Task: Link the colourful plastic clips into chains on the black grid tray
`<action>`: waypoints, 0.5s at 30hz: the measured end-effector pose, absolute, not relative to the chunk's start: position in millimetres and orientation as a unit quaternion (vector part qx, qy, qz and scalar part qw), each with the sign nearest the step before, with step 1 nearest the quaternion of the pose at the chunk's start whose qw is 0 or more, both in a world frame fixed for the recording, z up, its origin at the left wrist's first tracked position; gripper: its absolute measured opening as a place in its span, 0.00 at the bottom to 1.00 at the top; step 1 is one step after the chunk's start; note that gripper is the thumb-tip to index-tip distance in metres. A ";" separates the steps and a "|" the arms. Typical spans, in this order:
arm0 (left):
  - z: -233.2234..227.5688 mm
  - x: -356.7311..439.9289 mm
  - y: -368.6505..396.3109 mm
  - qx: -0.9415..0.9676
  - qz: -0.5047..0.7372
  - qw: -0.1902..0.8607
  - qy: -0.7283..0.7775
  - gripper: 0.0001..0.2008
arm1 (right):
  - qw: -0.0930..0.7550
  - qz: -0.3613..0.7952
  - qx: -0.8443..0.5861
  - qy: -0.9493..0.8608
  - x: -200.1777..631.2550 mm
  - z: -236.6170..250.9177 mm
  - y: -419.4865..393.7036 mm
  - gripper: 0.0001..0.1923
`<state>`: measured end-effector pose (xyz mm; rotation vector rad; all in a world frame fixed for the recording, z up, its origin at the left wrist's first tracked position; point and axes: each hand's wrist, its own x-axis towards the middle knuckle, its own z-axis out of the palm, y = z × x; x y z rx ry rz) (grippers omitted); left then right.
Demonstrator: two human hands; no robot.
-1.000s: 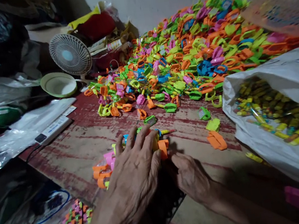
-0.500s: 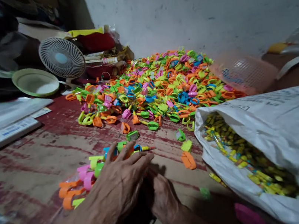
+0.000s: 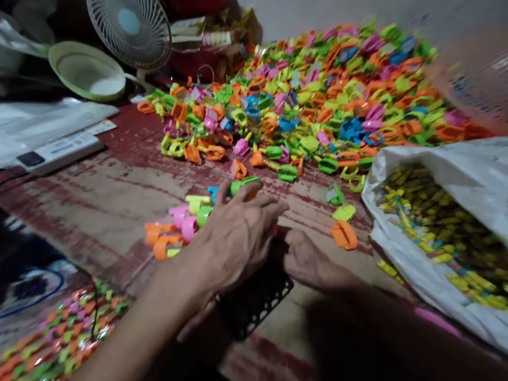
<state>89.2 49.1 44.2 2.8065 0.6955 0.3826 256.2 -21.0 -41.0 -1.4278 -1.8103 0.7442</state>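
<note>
My left hand lies flat with its fingers spread over a small row of coloured plastic clips on the worn red floor. My right hand sits just right of it, fingertips tucked under the left hand and hidden. Both hands rest at a black perforated tray, which they mostly cover. A loose orange clip lies just right of my right hand.
A big heap of coloured clips fills the far floor. An open white bag of small yellow pieces lies at right, a blurred orange basket behind it. A fan, green bowl and power strip sit far left. Linked clips lie near left.
The view swung right, then back left and down. My hands stayed together over the clip row and black tray; the left fingers shifted slightly on the clips.
</note>
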 end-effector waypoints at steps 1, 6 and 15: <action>46.0 89.6 48.9 0.956 0.122 0.112 0.241 0.16 | 0.340 0.306 -0.542 -0.705 257.6 -32.5 -18.5 0.13; 54.2 92.5 45.4 0.953 0.095 0.114 0.263 0.16 | 0.294 0.310 -0.531 -0.732 260.5 -12.5 -9.7 0.12; 46.6 86.4 43.1 0.962 0.137 0.100 0.213 0.17 | 0.305 0.219 -0.550 -0.746 260.3 -41.4 -23.4 0.12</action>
